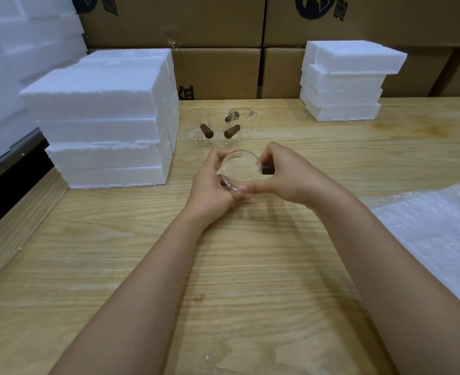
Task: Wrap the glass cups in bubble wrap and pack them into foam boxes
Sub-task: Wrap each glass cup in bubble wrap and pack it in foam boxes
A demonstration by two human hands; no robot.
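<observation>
A clear glass cup (240,169) with a dark wooden handle is held tilted above the table's middle, its mouth facing me. My left hand (212,185) grips its left side and base. My right hand (283,177) pinches the rim and the handle on the right. Three more glass cups (220,128) with wooden handles stand together farther back on the table. A sheet of bubble wrap (434,234) lies flat at the right. White foam boxes are stacked at the left (104,125) and at the back right (342,82).
The wooden table (223,280) fills the foreground. Cardboard cartons (223,36) form a wall behind it. More foam pieces (6,63) pile up at the far left, beyond the table's left edge.
</observation>
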